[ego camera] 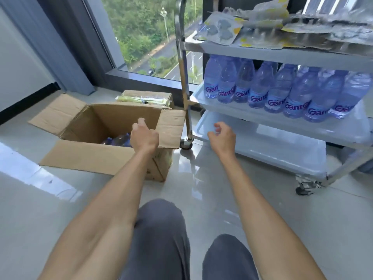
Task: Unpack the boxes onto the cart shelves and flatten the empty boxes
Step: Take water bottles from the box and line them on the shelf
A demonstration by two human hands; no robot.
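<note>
left hand (144, 136) over open box (113, 126) — bottles (282, 91) on cart | right hand (223, 136) seemingly empty

Cart (282, 57) cut off right, box contents (117, 140) (bottles?) mostly hidden

Head view, downward over floor (201, 199).

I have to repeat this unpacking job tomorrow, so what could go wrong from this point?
1. The middle shelf already holds a tight row of water bottles; pushing more in could topple those at the front edge.
2. The cart stands on casters, so it might roll if leaned on.
3. The open box has flaps spread across the floor; the left hand reaching in could snag one.
</note>
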